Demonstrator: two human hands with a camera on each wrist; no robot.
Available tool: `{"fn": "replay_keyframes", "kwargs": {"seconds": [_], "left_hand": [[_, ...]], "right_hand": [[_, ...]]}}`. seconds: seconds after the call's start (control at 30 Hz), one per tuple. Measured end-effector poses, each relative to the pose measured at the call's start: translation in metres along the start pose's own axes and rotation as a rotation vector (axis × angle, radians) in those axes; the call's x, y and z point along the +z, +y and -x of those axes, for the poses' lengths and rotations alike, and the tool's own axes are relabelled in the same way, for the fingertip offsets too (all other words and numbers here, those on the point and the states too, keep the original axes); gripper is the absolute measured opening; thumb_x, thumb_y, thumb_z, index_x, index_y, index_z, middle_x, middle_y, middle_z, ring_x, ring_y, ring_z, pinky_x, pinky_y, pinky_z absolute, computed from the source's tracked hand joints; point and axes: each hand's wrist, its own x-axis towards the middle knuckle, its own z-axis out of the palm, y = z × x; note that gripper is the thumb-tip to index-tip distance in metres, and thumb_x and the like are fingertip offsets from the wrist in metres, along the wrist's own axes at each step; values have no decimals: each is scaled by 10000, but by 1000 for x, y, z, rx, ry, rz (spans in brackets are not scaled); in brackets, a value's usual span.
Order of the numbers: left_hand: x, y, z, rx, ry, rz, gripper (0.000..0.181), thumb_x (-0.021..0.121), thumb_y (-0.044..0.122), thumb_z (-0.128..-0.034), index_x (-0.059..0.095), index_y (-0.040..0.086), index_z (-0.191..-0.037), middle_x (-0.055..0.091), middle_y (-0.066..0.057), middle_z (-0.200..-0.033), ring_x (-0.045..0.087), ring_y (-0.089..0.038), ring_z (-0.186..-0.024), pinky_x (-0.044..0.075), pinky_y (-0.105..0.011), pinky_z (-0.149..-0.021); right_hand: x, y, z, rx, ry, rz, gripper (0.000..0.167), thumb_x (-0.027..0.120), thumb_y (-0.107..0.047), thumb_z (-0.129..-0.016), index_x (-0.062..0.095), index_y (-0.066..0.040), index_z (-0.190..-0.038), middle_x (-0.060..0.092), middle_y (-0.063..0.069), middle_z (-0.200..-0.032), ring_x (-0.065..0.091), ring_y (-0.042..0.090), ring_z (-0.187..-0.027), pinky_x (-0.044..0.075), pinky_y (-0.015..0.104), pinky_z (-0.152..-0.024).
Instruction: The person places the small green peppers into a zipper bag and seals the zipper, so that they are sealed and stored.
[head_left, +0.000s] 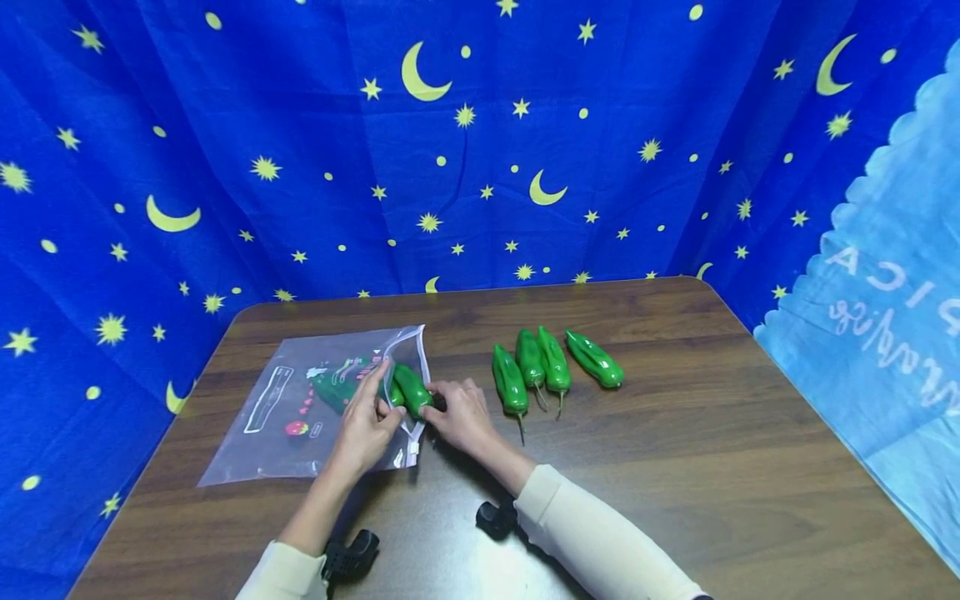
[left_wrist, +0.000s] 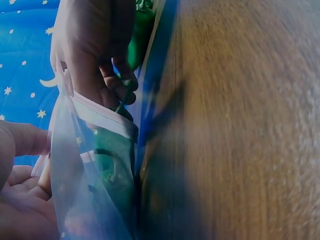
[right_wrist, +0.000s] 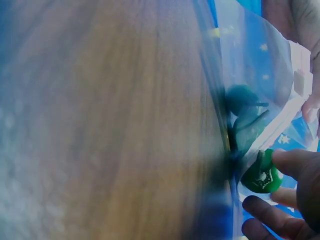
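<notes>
My left hand pinches the open edge of a clear zip bag, which lies flat with its mouth to the right. A green pepper sits at the mouth, partly inside. My right hand holds it near its stem end. More green peppers show through the printed plastic. In the right wrist view, thumb and fingers are around the stem end of the held pepper. The left wrist view shows a pepper behind the plastic, below the white zip strip.
Several green peppers lie on the wooden table to the right of my right hand, stems mostly toward me. One pepper lies farther right at a slant. A blue curtain with moons and stars hangs behind the table.
</notes>
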Motion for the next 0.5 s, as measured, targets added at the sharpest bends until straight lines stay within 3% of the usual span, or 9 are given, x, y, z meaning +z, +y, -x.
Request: {"fn": "replay_keyframes", "kwargs": {"seconds": [0.17,0.5], "left_hand": [[0,-1,1,-4,-3,3,743,650,-16,-796,331,84,-1460,485,-178,-1308,474,-9,-651,436,-181,-545],[1,-1,0,-4,-4,-9,749,652,-13,-793,327,82,-1462,460,-173,-1353,477,-12,-651,434,-178,-547]], "right_hand": [[0,2,0,-39,-32,54,492,727,-356,-777,633,-170,-1223,710,47,-1034,556,211,-844,411,312,-747],[0,2,-3,-43,-35,90,458,712,-368,-791,648,-193,-1209,717,34,-1067,541,190,-794,398,291,-712]]}}
